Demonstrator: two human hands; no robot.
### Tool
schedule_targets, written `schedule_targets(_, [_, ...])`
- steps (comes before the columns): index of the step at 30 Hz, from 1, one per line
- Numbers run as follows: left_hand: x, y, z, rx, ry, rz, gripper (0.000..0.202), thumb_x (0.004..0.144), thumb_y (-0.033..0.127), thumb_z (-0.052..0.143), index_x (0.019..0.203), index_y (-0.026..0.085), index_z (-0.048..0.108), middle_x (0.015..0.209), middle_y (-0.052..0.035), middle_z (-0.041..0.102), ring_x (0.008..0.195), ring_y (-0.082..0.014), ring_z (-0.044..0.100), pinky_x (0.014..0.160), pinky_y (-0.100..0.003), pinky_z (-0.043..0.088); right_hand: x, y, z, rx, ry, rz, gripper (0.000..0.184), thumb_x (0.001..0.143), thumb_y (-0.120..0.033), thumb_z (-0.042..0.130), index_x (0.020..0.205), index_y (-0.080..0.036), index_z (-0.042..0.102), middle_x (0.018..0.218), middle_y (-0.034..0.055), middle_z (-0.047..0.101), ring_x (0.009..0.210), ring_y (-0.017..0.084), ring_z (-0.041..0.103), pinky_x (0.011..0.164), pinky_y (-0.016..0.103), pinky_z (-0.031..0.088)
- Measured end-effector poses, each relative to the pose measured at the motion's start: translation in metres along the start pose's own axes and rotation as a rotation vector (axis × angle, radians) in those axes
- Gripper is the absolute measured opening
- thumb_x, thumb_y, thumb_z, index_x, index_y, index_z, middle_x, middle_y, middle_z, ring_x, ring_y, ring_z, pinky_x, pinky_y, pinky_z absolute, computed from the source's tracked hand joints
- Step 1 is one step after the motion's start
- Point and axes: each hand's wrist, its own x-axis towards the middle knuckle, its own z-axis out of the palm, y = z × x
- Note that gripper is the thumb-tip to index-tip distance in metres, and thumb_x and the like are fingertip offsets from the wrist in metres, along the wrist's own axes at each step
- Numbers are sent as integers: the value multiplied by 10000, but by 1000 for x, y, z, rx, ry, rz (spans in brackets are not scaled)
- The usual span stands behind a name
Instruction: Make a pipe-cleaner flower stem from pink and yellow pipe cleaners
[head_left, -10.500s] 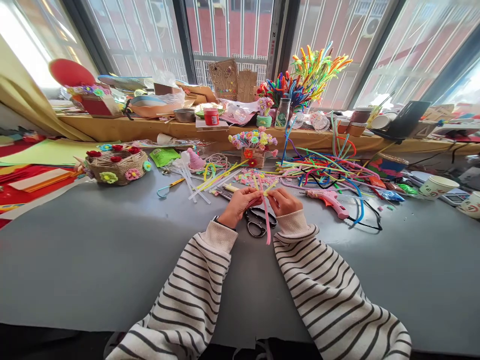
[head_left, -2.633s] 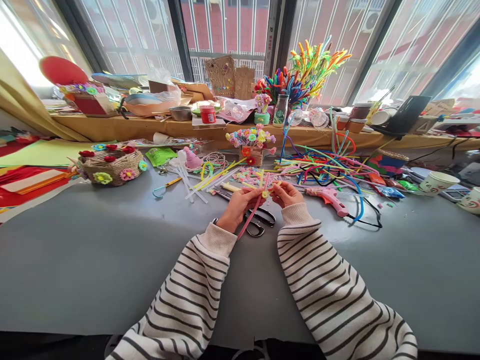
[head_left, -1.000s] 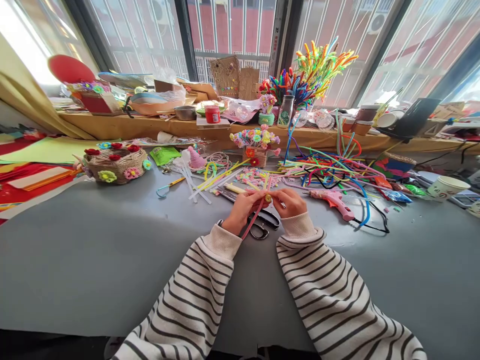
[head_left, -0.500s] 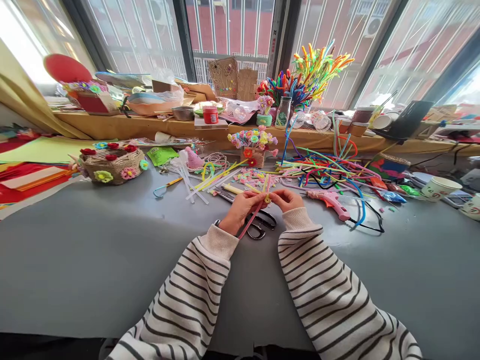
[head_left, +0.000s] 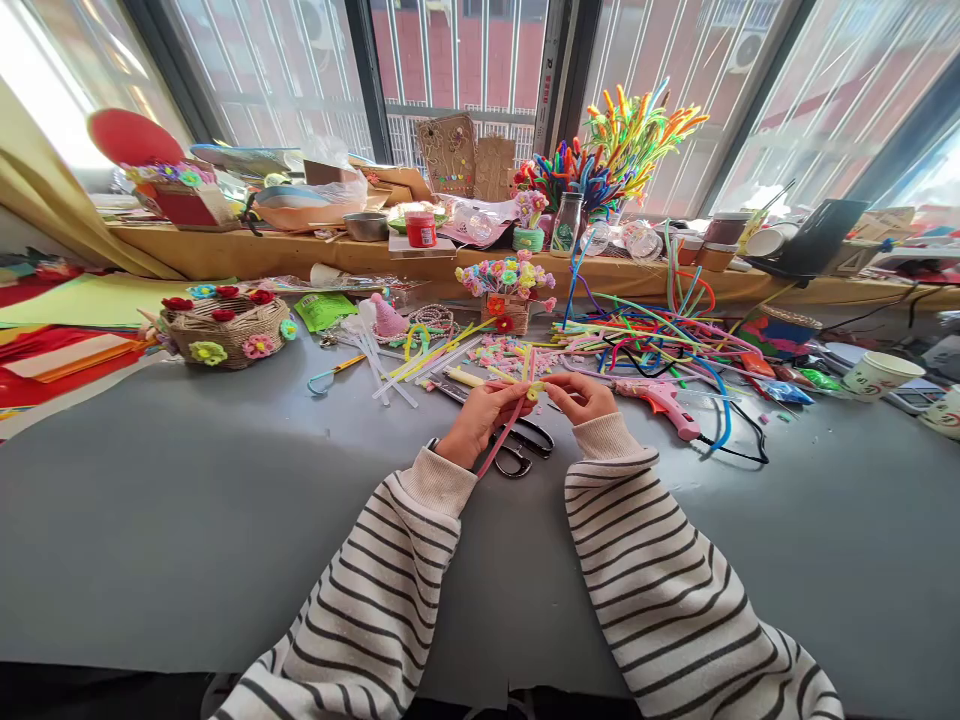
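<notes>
My left hand is closed round a pink pipe cleaner whose long end slants down toward my left sleeve. At its top sits a small yellow coil of pipe cleaner, pinched by the fingertips of my right hand. Both hands meet above black-handled scissors lying on the grey table. Short yellow and pink ends stick up behind the coil.
A pink glue gun with a black cord lies right of my hands. Behind it spreads a heap of loose pipe cleaners. A woven basket with flowers stands at left, paper cups at far right, a small flower pot behind.
The pink stem has swung from hanging straight down to slanting left, and the yellow piece has become a small coil at its top. In the last second the hands barely shifted.
</notes>
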Motion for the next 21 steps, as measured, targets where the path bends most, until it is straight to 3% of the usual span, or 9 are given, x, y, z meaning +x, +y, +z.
schedule_targets(3, [0,0,0,19,-29,-1,173,558,245,620,656,108,581,597,-25,609,573,-101,568,642,-227,444,2,6,0,25,-30,79,265,648,-388,493,708,-145,581,660,43,589,580,133,526,538,250,426])
schedule_targets(16, [0,-2,-1,56,-39,27,191,534,253,637,643,106,581,565,-4,594,555,-96,562,641,-235,444,-1,-1,8,-33,0,139,239,638,-374,493,611,-141,538,565,27,542,521,125,491,500,242,409])
schedule_targets(18, [1,-3,-2,36,-37,27,176,540,245,634,638,110,578,569,-4,595,552,-94,563,634,-230,445,0,1,8,-87,16,80,248,681,-363,455,633,-140,550,582,36,538,533,129,487,504,247,410])
schedule_targets(21, [3,-3,-4,-12,-38,6,154,554,233,626,641,116,578,579,-8,600,548,-90,561,623,-221,447,0,4,7,-291,126,-149,232,738,-304,397,730,-154,574,695,63,539,655,160,484,577,275,412])
